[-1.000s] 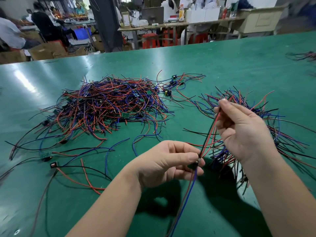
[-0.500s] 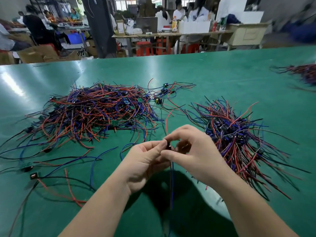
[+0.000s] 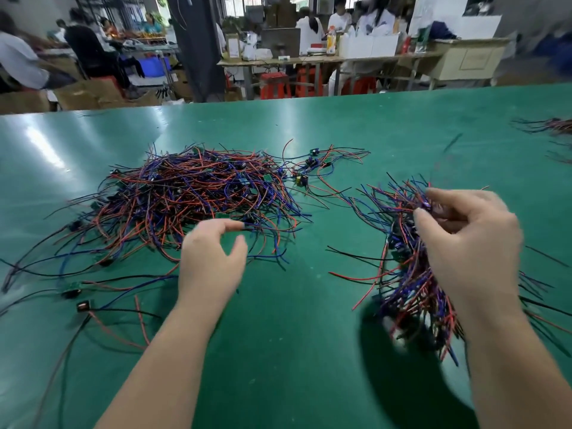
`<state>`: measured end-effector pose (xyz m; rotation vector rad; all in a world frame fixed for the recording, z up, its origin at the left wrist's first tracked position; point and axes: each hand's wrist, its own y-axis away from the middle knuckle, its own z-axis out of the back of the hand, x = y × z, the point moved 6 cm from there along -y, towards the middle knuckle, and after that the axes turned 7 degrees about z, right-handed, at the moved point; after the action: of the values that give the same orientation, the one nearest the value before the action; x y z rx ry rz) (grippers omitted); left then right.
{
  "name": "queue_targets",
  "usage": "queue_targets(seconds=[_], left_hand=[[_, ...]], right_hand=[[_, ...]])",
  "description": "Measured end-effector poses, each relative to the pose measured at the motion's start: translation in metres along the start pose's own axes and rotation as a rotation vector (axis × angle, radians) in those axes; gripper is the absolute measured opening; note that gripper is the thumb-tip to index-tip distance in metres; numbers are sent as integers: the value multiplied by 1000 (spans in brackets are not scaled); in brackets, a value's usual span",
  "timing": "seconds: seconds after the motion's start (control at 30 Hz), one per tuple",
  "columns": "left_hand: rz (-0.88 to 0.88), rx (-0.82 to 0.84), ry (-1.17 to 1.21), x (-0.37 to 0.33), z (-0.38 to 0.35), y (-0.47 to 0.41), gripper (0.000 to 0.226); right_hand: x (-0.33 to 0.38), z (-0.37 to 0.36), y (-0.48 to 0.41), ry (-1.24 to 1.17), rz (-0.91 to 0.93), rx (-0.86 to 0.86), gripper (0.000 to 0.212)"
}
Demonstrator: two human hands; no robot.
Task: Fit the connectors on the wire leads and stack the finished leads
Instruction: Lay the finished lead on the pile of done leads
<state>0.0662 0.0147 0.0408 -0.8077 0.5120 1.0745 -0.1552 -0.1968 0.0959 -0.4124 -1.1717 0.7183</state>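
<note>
While the left hand [image 3: 213,258] reaches open-fingered at the loose pile [image 3: 192,199] and the right hand [image 3: 464,243], grip unclear, hangs over the finished stack [image 3: 408,274], one pull may drag out a whole tangle

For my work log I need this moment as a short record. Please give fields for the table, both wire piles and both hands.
table: green, shiny
large pile: red, blue and black leads, left of centre
small pile: same colours, at right
left hand: at near edge of large pile, grip open, holding nothing
right hand: fingers curled over small pile; blurred, grip unclear
</note>
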Motion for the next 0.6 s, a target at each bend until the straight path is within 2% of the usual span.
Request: queue_targets(seconds=[0.07, 0.17, 0.23, 0.3, 0.4, 0.5, 0.6], left_hand=[[8, -108, -220, 18, 12, -13, 42], [225, 8, -441, 52, 12, -23, 65], [330, 145, -548, 70, 4, -24, 61], [339, 198, -582, 75, -3, -25, 54], [264, 96, -573, 68, -5, -30, 45], [263, -1, -550, 65, 0, -34, 37], [256, -94, -287, 66, 6, -33, 28]], right_hand=[[-10, -2, 0, 124, -50, 58, 59], [-4, -12, 6, 65, -37, 111, 65], [1, -19, 12, 24, -22, 166, 63], [5, -26, 16, -7, -19, 223, 62], [8, -35, 22, -38, -16, 284, 61], [8, -41, 27, -87, -32, 334, 60], [9, -45, 29, -118, -49, 356, 59]])
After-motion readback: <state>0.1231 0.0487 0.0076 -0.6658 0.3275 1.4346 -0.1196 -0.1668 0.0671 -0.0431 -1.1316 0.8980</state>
